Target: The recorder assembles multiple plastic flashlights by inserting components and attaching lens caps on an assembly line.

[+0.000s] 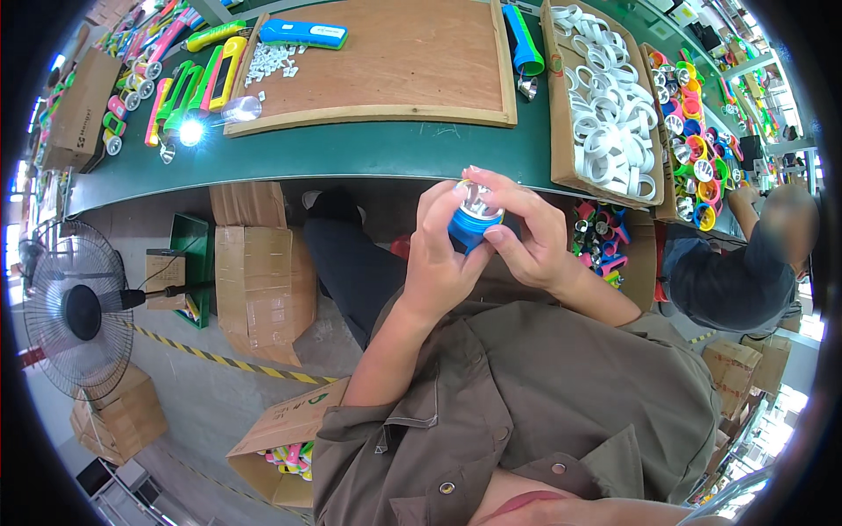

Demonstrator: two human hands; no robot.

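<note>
A blue flashlight (470,226) is held up between both hands, just off the near edge of the green workbench (386,156). Its shiny silver reflector tips upward at the open head. My left hand (436,241) wraps its left side, fingertips at the rim. My right hand (537,230) closes on it from the right, with the thumb against the blue body and the fingers over the reflector. Fingers and palms hide most of the lower body.
A wooden tray (395,61) on the bench bears another blue flashlight (303,33) and small white pieces (270,63). White rings (605,118) fill a cardboard box at right. A lit flashlight (190,132) shines at left. A co-worker (732,272) sits at right; a fan (81,311) stands left.
</note>
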